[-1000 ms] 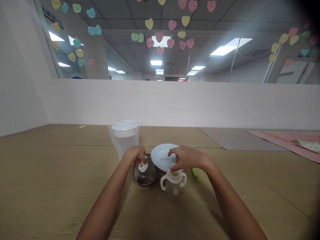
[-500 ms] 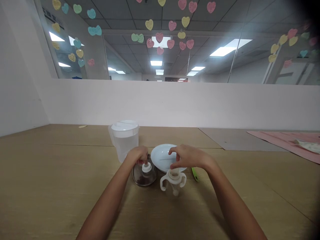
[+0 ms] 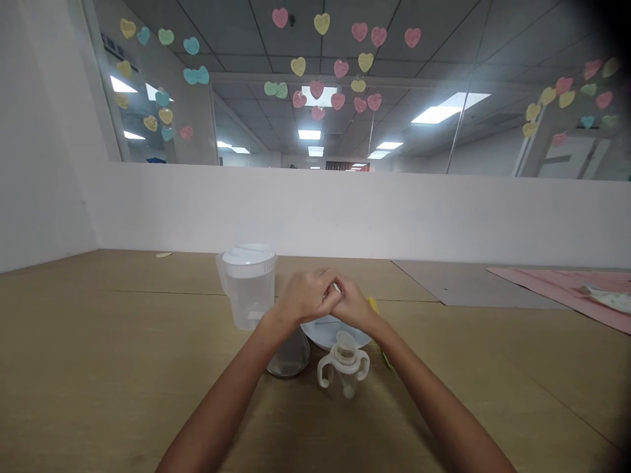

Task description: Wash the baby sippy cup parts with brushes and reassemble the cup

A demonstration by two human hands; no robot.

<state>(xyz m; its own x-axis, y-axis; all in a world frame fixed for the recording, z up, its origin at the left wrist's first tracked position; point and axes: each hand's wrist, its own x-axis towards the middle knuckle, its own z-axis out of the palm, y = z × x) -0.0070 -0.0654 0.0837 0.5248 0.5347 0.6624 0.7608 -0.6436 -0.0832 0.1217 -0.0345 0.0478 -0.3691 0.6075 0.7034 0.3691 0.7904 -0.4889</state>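
My left hand (image 3: 306,295) and my right hand (image 3: 349,301) meet above a pale plate (image 3: 328,334), both with fingers bent inward. Whatever lies between them, if anything, is hidden by the fingers. In front of the plate stands a clear bottle (image 3: 346,368) with two white handles and an open top, a clear piece sticking up at its mouth. Left of the bottle sits a dark, shiny round dish or lid (image 3: 290,358), partly covered by my left wrist. Behind my left forearm is a clear pitcher (image 3: 250,289) with a white lid.
A green and yellow utensil (image 3: 373,305) lies right of the plate, partly behind my right wrist. Grey sheet (image 3: 468,286) and pink cloth (image 3: 552,284) lie at the back right. A white wall (image 3: 320,210) with a window above borders the table (image 3: 123,355).
My left hand has left the white knob on the dark dish and moved up and right. My right hand has left the bottle's mouth and moved up to meet it. The view has tilted slightly.
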